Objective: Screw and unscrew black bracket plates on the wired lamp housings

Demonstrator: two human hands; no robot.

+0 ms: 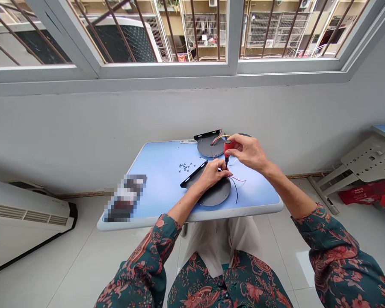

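Note:
My right hand [247,150] grips a red screwdriver [227,150], which stands upright with its black shaft pointing down at a dark round plate [215,194]. On that plate rests my left hand [213,173], its fingers bunched close to the screwdriver's tip. What those fingers pinch, if anything, is hidden. The plate has a raised slotted flange at its left, and thin red and black wires [236,192] run out from its right side. Several small dark screws [186,167] lie loose to the left of my left hand.
A second dark plate [208,147] with a slotted bracket and coloured wires lies at the back of the blue table [160,192]. Part of another dark round piece shows behind my right hand. A blurred patch covers the table's left end. The wall and window stand beyond.

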